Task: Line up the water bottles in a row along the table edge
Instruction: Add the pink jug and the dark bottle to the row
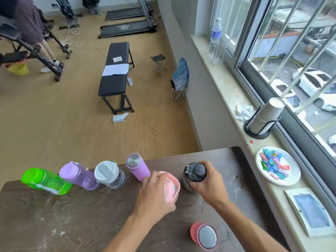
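Pink bottle [171, 189] gripped in the left hand [154, 192], black bottle [194, 174] gripped in the right hand [209, 180], both joining four along the counter's [72, 215] far edge; red-lidded bottle [204, 236] waits near.

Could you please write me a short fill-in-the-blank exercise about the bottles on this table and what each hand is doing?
1. The left hand grips the light ____ bottle.
2. The right hand grips the ____ bottle.
3. The leftmost bottle in the far-edge row is ____.
4. The coral bottle with the metal lid stands ____ of the row, nearer the person.

Missing words: pink; black; green; out
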